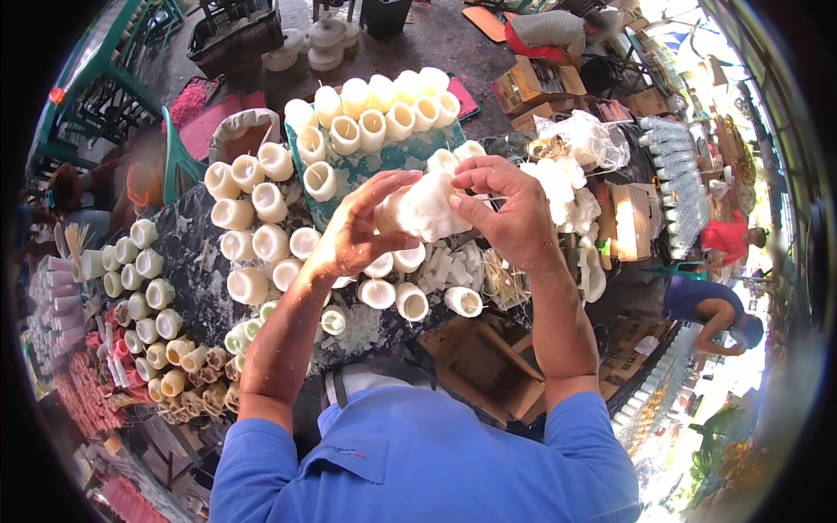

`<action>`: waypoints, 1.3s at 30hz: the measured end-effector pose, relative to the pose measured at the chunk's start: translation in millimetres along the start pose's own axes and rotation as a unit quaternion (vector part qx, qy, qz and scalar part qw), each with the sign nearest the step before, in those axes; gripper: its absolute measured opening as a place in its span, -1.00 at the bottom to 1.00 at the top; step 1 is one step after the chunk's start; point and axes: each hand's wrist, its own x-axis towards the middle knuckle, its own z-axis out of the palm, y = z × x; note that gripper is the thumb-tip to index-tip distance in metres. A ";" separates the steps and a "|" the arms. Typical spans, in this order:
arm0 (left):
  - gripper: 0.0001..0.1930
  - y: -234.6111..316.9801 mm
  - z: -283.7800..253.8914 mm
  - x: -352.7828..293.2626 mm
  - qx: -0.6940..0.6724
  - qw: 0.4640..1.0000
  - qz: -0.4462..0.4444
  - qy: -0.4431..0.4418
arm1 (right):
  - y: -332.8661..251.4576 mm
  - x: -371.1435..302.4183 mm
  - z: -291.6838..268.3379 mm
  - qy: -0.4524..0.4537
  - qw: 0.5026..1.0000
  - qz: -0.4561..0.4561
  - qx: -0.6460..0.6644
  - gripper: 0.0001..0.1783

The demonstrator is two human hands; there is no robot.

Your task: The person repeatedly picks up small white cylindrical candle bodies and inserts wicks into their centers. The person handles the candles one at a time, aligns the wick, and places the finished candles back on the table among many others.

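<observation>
Over the middle of the table, my left hand (353, 231) curves its fingers and thumb round a cream cylindrical candle (385, 214), mostly hidden. My right hand (506, 205) pinches a crumpled white cloth (432, 207), which lies against the candle's right side. Beyond my hands a green board (375, 163) carries rows of hollow cream candles (372, 126) with wicks sticking out. More hollow candles (270, 202) stand to the left of my left hand. Beneath my hands lie other candles (377, 293), some tipped, beside a heap of white wax pieces (452, 268).
A bundle of wicks (504, 283) lies right of the wax pieces. White rags (558, 187) and a cardboard box (631, 222) are farther right. Smaller candles (148, 292) crowd the left end. An open carton (488, 366) sits below the near edge. Several people are around.
</observation>
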 end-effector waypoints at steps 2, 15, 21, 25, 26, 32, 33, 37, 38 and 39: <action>-0.16 -4.7 -1.2 0.5 0.040 0.999 0.023 0.005 | -1.2 -2.6 6.0 0.020 1.000 0.008 -0.022 -0.72; -0.13 -17.7 -10.3 -1.7 0.011 0.999 -0.028 -0.033 | 10.9 -1.3 18.0 -0.003 1.000 -0.011 -0.016 -0.66; -0.21 -26.4 -5.1 -2.2 -0.014 0.999 -0.030 -0.022 | 11.1 1.7 14.7 -0.028 0.996 -0.046 -0.070 -0.68; -0.16 -27.6 0.6 -3.2 -0.081 0.995 -0.053 -0.010 | 10.2 2.1 15.1 -0.036 0.994 -0.059 -0.090 -0.65; -0.15 -26.9 2.6 -3.9 -0.090 0.994 -0.057 0.001 | 10.5 2.0 15.1 -0.041 0.996 -0.046 -0.060 -0.64; -0.07 -26.1 3.8 -2.4 0.020 0.999 -0.021 -0.013 | 20.7 -10.0 21.8 -0.039 0.994 -0.004 0.106 -0.51; -0.08 -26.1 4.1 -3.1 0.015 1.000 -0.024 -0.013 | 22.6 -17.7 21.1 -0.032 0.992 -0.010 0.121 -0.48; -0.15 -26.0 8.2 -5.3 -0.013 1.000 0.013 -0.002 | 34.7 -37.9 34.3 0.013 0.996 -0.075 0.039 -0.34; -0.15 -25.4 9.5 -5.7 -0.017 1.000 0.007 -0.011 | 38.1 -40.6 37.3 0.019 0.996 -0.078 0.030 -0.32; -0.15 -23.6 9.4 -6.6 -0.021 1.000 0.001 -0.020 | 41.1 -42.0 39.0 0.024 0.996 -0.083 0.020 -0.31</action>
